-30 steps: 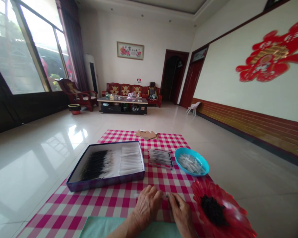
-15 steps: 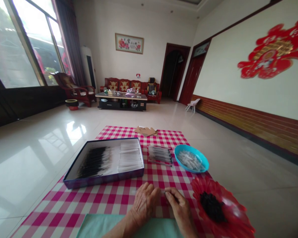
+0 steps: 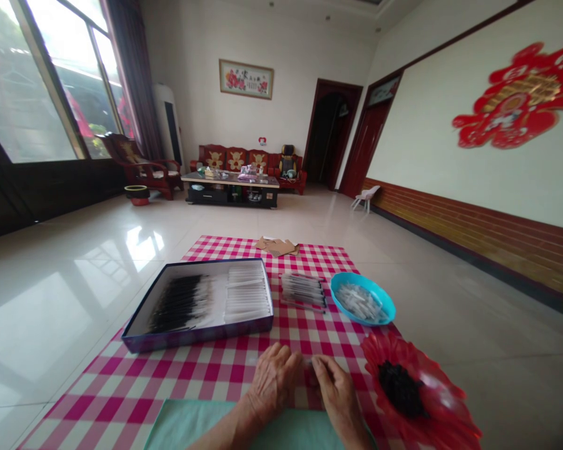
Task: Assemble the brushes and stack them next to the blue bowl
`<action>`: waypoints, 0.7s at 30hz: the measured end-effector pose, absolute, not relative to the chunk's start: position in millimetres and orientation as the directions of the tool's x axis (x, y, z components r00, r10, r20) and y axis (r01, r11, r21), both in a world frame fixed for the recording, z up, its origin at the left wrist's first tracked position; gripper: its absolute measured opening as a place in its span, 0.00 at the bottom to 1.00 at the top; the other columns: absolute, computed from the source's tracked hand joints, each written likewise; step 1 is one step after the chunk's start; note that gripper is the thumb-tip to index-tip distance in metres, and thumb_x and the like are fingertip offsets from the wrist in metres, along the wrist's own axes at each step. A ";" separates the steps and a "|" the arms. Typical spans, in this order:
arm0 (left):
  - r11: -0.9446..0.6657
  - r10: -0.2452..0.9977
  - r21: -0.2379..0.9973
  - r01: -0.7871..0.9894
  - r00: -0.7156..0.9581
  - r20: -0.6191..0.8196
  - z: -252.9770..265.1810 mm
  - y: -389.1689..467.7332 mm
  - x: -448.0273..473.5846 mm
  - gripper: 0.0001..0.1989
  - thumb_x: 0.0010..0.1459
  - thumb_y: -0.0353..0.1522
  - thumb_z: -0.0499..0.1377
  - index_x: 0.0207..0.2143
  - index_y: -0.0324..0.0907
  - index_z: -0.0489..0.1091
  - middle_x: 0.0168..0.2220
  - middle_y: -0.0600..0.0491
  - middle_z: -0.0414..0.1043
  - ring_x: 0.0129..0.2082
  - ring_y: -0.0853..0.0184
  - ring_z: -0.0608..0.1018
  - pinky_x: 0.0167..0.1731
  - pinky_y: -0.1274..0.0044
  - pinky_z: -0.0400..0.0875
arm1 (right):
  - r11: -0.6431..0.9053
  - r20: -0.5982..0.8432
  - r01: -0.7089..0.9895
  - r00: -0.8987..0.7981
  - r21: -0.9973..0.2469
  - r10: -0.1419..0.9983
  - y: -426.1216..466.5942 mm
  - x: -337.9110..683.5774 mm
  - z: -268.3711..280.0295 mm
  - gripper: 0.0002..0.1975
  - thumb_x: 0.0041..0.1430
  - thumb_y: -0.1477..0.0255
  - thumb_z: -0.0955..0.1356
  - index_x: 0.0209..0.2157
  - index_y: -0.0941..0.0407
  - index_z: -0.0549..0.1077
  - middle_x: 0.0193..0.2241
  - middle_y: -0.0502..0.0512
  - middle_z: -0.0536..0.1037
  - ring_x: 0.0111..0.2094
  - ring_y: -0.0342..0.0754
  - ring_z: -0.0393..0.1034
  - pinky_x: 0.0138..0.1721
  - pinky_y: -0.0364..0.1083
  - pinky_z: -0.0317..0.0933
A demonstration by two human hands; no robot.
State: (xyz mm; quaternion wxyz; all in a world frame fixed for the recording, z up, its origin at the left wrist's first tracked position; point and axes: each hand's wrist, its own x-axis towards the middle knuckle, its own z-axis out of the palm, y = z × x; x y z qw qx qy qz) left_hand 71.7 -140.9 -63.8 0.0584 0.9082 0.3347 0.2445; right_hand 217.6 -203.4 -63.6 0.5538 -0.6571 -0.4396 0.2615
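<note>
Over the checked tablecloth (image 3: 216, 369), my left hand (image 3: 274, 378) is closed around a thin clear tube that looks like a pen barrel (image 3: 306, 362). One end of it shows between my hands and is blurred. My right hand (image 3: 338, 394) pinches close to that end, thumb against forefinger; what lies in the pinch is too small to name. Right of it is a red flower-shaped dish (image 3: 445, 400) with small black pieces (image 3: 400, 387). Beyond my hands lies a row of clear pens (image 3: 303, 291). A blue bowl (image 3: 390, 314) holds translucent caps (image 3: 360, 301).
A shallow box (image 3: 192, 338) at left holds thin black-ended sticks (image 3: 176, 303) and white sticks (image 3: 246, 294). A teal cloth (image 3: 182, 422) lies under my forearms. Cardboard pieces (image 3: 279, 247) rest at the far table edge. Across the floor stand a low table (image 3: 229, 182) and sofa (image 3: 223, 156).
The camera view has shifted slightly. Both hands keep almost the same pose, and the fingertips of my right hand remain close to the tube's end.
</note>
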 end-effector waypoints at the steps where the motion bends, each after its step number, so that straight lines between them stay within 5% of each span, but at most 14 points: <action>1: -0.772 0.633 0.270 0.575 0.656 0.412 -64.3 -140.9 71.8 0.09 0.62 0.31 0.46 0.31 0.46 0.63 0.27 0.53 0.65 0.28 0.65 0.66 0.31 0.72 0.58 | 0.019 0.152 0.276 0.470 -0.961 0.869 -203.2 218.2 -65.3 0.21 0.51 0.55 0.66 0.32 0.59 0.76 0.28 0.57 0.79 0.31 0.51 0.73 0.32 0.43 0.67; 10: -0.799 0.589 0.241 0.551 0.632 0.504 -64.7 -141.4 71.1 0.08 0.61 0.29 0.48 0.30 0.45 0.63 0.26 0.54 0.64 0.27 0.66 0.64 0.30 0.73 0.56 | 0.133 0.154 0.080 0.401 -0.988 0.903 -204.0 220.7 -74.7 0.19 0.51 0.61 0.69 0.43 0.56 0.71 0.41 0.59 0.77 0.42 0.54 0.72 0.42 0.48 0.67; 16: -0.796 0.592 0.236 0.557 0.639 0.491 -64.5 -142.1 70.9 0.08 0.61 0.29 0.47 0.30 0.45 0.63 0.26 0.54 0.63 0.27 0.66 0.64 0.30 0.73 0.56 | -0.035 0.126 0.316 0.476 -0.948 0.870 -203.7 217.9 -66.8 0.20 0.54 0.54 0.64 0.31 0.58 0.74 0.26 0.56 0.77 0.29 0.52 0.72 0.30 0.45 0.66; 21: -0.797 0.592 0.236 0.556 0.643 0.485 -65.7 -142.5 70.2 0.07 0.60 0.28 0.48 0.30 0.45 0.63 0.26 0.54 0.63 0.27 0.66 0.64 0.30 0.73 0.56 | 0.053 0.192 0.298 0.461 -0.953 0.867 -204.3 217.9 -69.6 0.17 0.53 0.58 0.66 0.33 0.58 0.75 0.29 0.56 0.79 0.32 0.51 0.73 0.34 0.44 0.67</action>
